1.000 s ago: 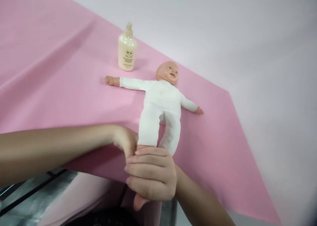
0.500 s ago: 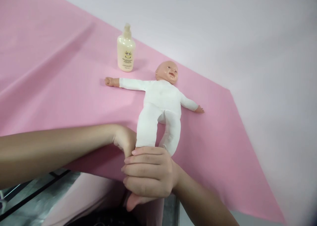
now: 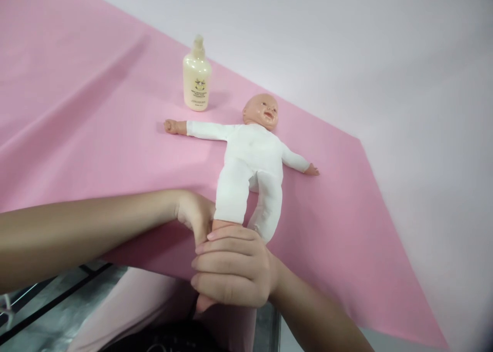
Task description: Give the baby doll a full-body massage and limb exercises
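Note:
A baby doll [image 3: 252, 159] in a white suit lies on its back on a pink sheet [image 3: 96, 126], arms spread, feet toward me. My right hand [image 3: 233, 270] is wrapped round the doll's foot at the sheet's near edge; the foot's tip pokes out below my fingers. My left hand [image 3: 194, 216] reaches in from the left and holds the doll's lower leg just behind my right hand; its fingers are mostly hidden. A cream pump bottle [image 3: 196, 77] stands upright beyond the doll's outstretched arm.
The pink sheet hangs over the near edge of the surface. Below it are a grey floor with dark lines [image 3: 50, 316] and something dark at the bottom. A pale wall [image 3: 346, 49] runs behind the sheet.
My right hand has slid slightly along the doll's foot, covering more of it. The doll and bottle stay in place.

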Motion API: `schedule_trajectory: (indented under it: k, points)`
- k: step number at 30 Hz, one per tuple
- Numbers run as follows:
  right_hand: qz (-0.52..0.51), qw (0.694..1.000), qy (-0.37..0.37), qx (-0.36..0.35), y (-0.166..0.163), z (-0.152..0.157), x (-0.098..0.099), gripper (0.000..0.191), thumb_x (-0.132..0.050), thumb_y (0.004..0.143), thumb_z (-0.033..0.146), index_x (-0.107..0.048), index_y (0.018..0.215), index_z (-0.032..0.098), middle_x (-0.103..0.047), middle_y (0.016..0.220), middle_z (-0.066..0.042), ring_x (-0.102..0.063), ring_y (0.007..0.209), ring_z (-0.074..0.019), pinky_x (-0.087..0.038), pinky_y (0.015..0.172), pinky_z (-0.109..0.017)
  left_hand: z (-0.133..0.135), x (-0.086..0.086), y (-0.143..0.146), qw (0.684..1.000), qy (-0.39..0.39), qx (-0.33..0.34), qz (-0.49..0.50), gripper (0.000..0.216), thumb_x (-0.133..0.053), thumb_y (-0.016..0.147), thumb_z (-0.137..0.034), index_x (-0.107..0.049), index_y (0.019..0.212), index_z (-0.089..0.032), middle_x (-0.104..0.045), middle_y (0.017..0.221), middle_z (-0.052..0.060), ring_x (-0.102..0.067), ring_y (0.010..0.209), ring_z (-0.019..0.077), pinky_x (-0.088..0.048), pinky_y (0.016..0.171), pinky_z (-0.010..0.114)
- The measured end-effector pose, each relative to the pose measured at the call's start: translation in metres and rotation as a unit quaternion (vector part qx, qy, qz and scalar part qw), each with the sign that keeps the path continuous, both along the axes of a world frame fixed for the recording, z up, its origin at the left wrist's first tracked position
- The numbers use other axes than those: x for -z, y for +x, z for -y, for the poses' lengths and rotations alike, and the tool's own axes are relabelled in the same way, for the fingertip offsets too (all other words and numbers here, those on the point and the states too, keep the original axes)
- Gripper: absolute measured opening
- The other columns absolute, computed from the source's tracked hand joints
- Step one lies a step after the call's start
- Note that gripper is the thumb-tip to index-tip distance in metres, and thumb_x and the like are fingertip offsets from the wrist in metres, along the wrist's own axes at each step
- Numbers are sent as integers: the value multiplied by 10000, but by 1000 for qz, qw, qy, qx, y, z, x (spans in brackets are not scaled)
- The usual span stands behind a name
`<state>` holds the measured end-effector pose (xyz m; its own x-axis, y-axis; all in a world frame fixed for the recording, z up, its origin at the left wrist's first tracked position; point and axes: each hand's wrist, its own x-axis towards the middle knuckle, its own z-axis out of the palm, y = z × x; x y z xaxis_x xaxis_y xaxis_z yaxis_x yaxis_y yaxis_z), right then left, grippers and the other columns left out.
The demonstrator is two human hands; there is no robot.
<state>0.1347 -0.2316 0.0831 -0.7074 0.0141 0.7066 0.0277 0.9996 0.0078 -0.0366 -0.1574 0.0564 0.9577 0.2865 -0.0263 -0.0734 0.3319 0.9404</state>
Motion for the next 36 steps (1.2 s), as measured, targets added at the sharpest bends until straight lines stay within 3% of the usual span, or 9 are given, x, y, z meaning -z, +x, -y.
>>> schedule_trajectory:
  k: [3, 6, 8, 11, 16, 25, 29, 32, 36]
  points:
    - [-34, 998, -3, 52, -1, -1, -9, 150, -622, 985, 317, -726, 896, 256, -761, 996, 52, -693, 1097, -108, -504, 1121, -278, -2, -11, -3, 988, -110, 107, -21, 507, -936, 544, -258, -680, 969, -148, -743, 829, -3, -693, 768, 204, -590, 702, 329]
    - [-38, 997, 7, 70, -2, -1, -10, 166, -599, 984, 240, -724, 883, 279, -762, 955, 84, -703, 1070, -89, -506, 1117, -255, -5, -14, -5, 983, -164, 77, 33, 675, -902, 599, -225, -630, 1213, -161, -740, 1057, 26, -687, 1000, 215, -570, 877, 335]
    - [-19, 998, 0, 61, 0, -1, -8, 189, -571, 1009, 322, -721, 911, 262, -765, 989, 59, -701, 1077, -93, -502, 1128, -273, -9, -14, -5, 978, -186, 57, 74, 665, -872, 674, -323, -610, 1262, -157, -718, 1133, 54, -668, 1068, 220, -545, 949, 350]
    - [-1, 998, -39, 44, 8, -4, -8, 374, -468, 1039, 482, -713, 1008, 201, -762, 1043, -31, -700, 1107, -137, -546, 1081, -323, -15, -11, -8, 975, -201, -1, 92, 615, -790, 769, -495, -617, 1247, -148, -712, 1121, 72, -674, 1055, 230, -529, 975, 368]
    - [-112, 980, -131, 102, 25, -23, -17, 477, -271, 1082, 421, -671, 1143, 169, -759, 1009, -103, -744, 974, -201, -638, 843, -387, -24, -10, -15, 973, -212, -93, -8, 550, -682, 833, -622, -676, 1146, -171, -740, 1048, 80, -685, 1030, 269, -542, 941, 397]
    - [-98, 982, -142, 70, 44, -33, -8, 420, -309, 1078, 379, -670, 1090, 164, -718, 841, -75, -701, 777, -191, -597, 733, -366, -23, -34, -3, 932, -216, -260, -127, 348, -710, 847, -444, -723, 1023, -145, -766, 985, 110, -711, 975, 262, -566, 929, 381]
    - [-45, 988, -136, 52, 70, -25, 2, 542, -294, 1053, 547, -659, 1089, 147, -712, 872, -103, -693, 821, -209, -587, 776, -399, -17, -31, 4, 910, -133, -366, -143, 412, -692, 856, -482, -673, 1109, -157, -738, 1069, 113, -686, 1024, 265, -569, 905, 367]
    - [23, 991, -115, 66, 86, -20, 6, 509, -374, 1021, 571, -654, 1079, 150, -722, 938, -114, -691, 884, -225, -558, 877, -439, -17, -21, 3, 873, -4, -456, -173, 463, -666, 874, -507, -571, 1205, -199, -670, 1174, 95, -652, 1064, 247, -568, 893, 375]
    - [100, 985, -99, 104, 97, -18, -2, 305, -412, 999, 350, -652, 1084, 183, -733, 1062, -91, -665, 1054, -228, -449, 1077, -486, -15, -14, -4, 751, 311, -564, -147, 428, -626, 898, -417, -478, 1262, -246, -558, 1264, 88, -566, 1167, 244, -520, 986, 442]
